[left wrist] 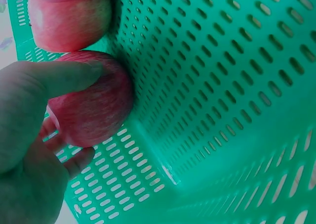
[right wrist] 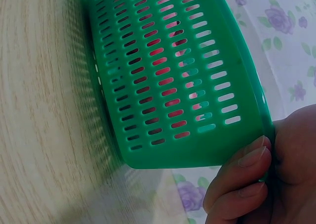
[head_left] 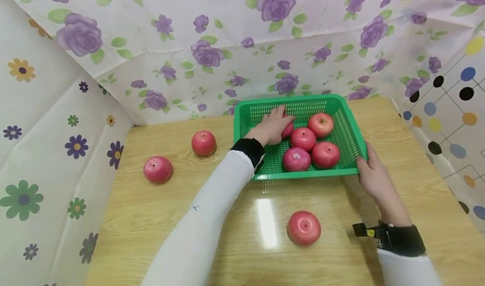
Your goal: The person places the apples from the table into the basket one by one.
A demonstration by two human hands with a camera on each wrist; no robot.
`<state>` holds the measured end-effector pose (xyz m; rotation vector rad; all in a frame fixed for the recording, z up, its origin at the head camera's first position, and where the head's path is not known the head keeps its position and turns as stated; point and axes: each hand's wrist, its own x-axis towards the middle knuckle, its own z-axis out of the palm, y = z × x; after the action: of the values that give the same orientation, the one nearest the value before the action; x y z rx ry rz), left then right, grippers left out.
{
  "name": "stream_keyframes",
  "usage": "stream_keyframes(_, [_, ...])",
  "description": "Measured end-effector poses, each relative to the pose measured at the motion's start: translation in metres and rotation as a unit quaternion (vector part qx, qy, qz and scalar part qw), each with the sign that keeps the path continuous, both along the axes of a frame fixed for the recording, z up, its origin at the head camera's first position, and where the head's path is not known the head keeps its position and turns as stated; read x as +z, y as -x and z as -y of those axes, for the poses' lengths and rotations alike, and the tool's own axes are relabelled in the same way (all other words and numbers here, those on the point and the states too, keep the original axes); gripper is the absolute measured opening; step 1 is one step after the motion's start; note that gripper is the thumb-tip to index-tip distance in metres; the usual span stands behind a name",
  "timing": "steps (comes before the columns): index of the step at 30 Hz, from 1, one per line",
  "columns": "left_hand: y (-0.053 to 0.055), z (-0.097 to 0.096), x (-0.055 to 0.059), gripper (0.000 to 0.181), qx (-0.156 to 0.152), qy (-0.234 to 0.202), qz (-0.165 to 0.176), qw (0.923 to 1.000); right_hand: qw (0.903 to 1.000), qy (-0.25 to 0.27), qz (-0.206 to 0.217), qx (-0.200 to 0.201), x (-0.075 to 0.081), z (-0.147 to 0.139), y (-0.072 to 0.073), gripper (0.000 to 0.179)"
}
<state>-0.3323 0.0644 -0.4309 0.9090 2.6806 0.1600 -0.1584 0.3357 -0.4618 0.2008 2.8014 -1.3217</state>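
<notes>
A sheet printed with purple roses (head_left: 227, 25) backs the wood-grained counter (head_left: 170, 223), whose near part catches a bright glare. Toward the back of the green basket (head_left: 303, 175), inside it, is one apple (head_left: 289, 129). The left grip (head_left: 270, 127) holds it, thumb laid across one side and fingers along the other; whether it bears on the basket's floor is hard to tell. It seems best to keep that hold round the flanks, firm but light, as smooth skin could slip, and to move straight up or down without knocking the neighbour. The skin is deep red, finely streaked, the form round. Close by in the basket sit four other apples (head_left: 303, 139), the back right one paler and yellowish near its stem. The right grip (head_left: 377, 178) has its fingers curled on the basket's near right corner, and a steady hold there should help. Outward on the counter lie three loose apples: two left of the basket (head_left: 203, 143) (head_left: 158, 169), one in front (head_left: 304, 228).
</notes>
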Motion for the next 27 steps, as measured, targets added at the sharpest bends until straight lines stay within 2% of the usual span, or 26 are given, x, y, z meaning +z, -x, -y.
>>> stream_keyframes(8, [-0.003,0.008,0.000,0.077,0.006,-0.001,-0.004,1.0000,0.9999,0.003,-0.006,0.010,0.000,0.005,-0.001,0.057])
stream_keyframes(13, [-0.004,0.015,0.007,0.084,0.002,0.000,0.021,0.9998,0.9999,0.003,-0.005,0.013,0.001,0.007,0.000,0.058])
stream_keyframes(16, [-0.004,0.023,0.017,0.089,-0.002,-0.029,0.038,0.9989,0.9999,0.001,-0.002,0.010,0.001,0.007,0.000,0.057])
stream_keyframes(19, [-0.008,0.036,0.029,0.087,0.002,-0.096,0.029,0.9949,1.0000,0.002,0.003,0.006,0.001,0.006,-0.001,0.058])
stream_keyframes(21, [-0.013,0.047,0.036,0.083,0.016,-0.157,0.012,0.9874,1.0000,0.002,0.004,0.004,0.001,0.006,-0.001,0.058])
stream_keyframes(23, [-0.022,0.063,0.041,0.080,0.036,-0.220,-0.015,0.9747,1.0000,0.003,0.004,0.004,0.001,0.005,-0.001,0.058])
stream_keyframes(27, [-0.048,0.100,0.041,0.072,0.101,-0.335,-0.048,0.9357,1.0000,0.001,0.003,0.005,-0.001,0.001,-0.001,0.058])
